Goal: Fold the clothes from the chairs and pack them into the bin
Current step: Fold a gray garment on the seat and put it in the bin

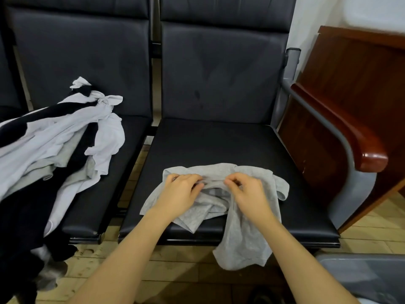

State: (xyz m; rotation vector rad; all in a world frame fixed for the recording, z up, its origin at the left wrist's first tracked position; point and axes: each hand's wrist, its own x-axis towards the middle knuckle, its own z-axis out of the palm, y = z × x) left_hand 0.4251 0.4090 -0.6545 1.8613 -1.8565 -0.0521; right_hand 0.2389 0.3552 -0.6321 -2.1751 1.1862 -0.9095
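One grey garment [221,194] lies crumpled on the front half of the right-hand chair seat [230,141], with one end of it hanging over the seat's front edge toward the floor. Both hands are on it, side by side near its upper edge. The left hand [180,189] lies palm down with its fingers curled, pinching a fold of the grey cloth at the fingertips. The right hand [245,189] is just beside it, its fingers likewise curled and nipping the cloth, so the fabric bunches up between the two hands.

On the neighbouring chair seat [105,172] to the left sits a heap of unfolded clothes [54,150], white, black and grey pieces tangled together, spilling over the seat's front edge and down to the floor. At the lower right corner, the rim of a grey bin [361,275] shows beside the right forearm. A reddish wooden armrest [350,137] on a grey metal support flanks the right-hand chair, with a wooden panel behind it. The floor [175,264] is pale yellowish tile.
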